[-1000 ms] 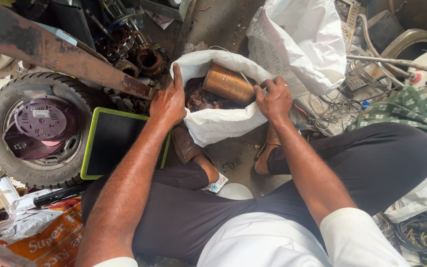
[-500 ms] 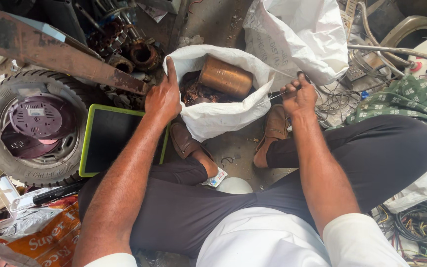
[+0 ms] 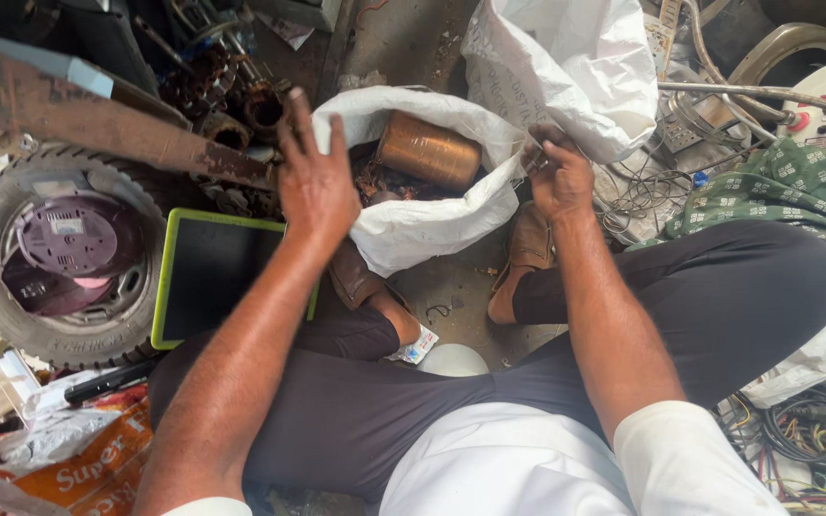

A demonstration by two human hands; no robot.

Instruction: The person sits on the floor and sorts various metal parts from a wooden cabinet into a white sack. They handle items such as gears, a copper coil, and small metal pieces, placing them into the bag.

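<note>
Head view | left hand (image 3: 315, 182) spread; right hand (image 3: 558, 177) pinching sack (image 3: 413, 234) rim, fingertips hidden

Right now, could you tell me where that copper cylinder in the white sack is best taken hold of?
Probably around the copper cylinder's bare middle, coming from above through the white sack's open mouth: it lies on its side atop the scrap, its rounded flank exposed.

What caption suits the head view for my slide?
Seated person's left hand lifted open beside a white sack holding a copper cylinder; right hand pinches its rim.
</note>
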